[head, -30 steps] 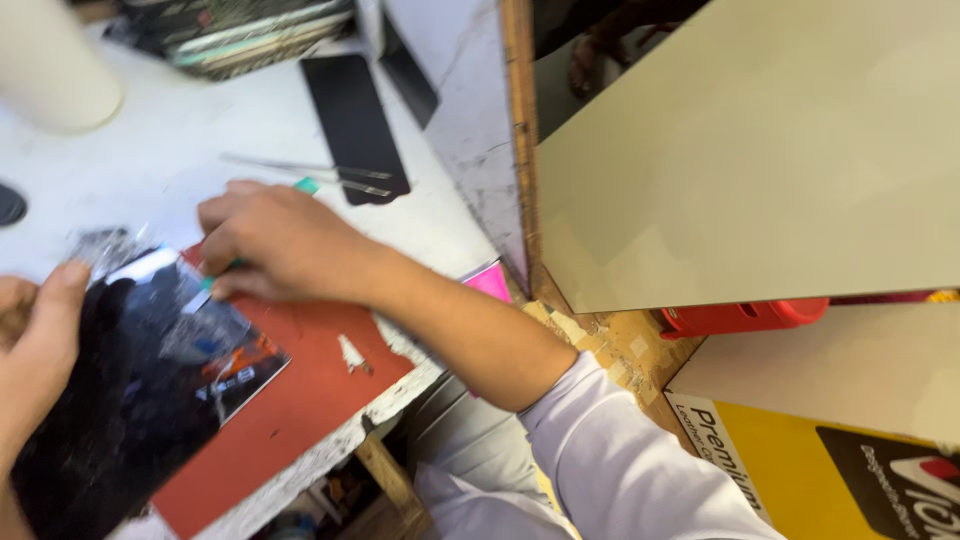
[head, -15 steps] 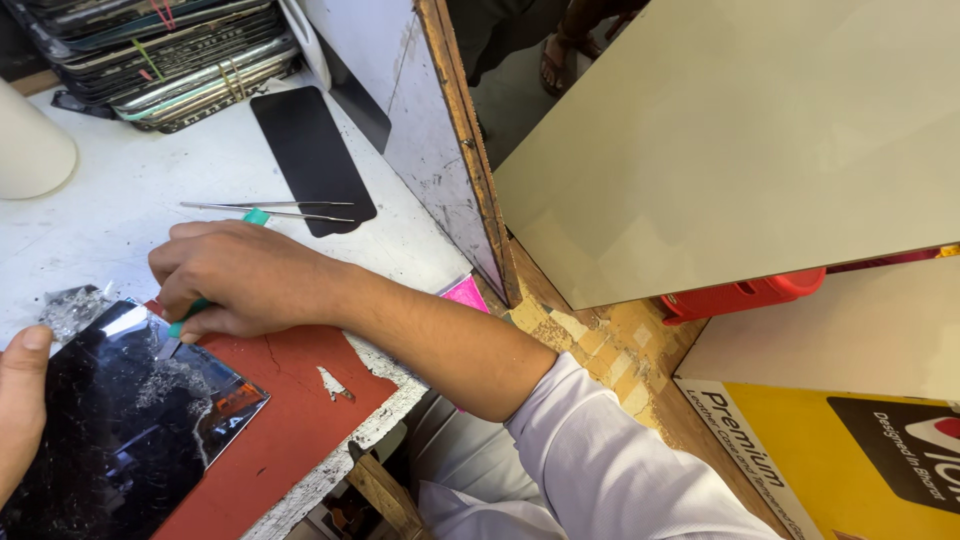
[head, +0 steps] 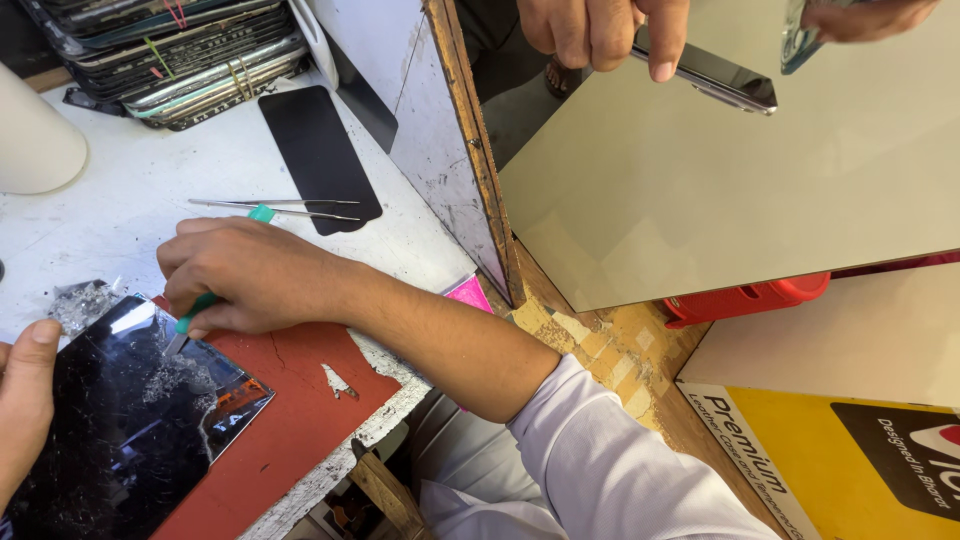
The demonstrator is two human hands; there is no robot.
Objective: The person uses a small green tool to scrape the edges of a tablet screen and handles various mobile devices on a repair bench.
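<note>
Right hand [head: 250, 275] has slid down to the cracked screen [head: 120, 420], fingers clamped on a green-handled tool [head: 190, 322]. Left hand [head: 25, 400] braces the screen's edge, thumb pressed flat, steadying it on the red mat [head: 290, 420].

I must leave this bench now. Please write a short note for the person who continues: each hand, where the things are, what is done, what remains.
Right hand: grips a green-handled tool, tip on the cracked dark screen.
Left hand: steadies the screen's left edge.
Screen lies on the red mat; tweezers and a black panel lie behind.
Done: glass near the top edge is broken loose, shards beside it.
Left: most of the cracked glass is in place.
</note>
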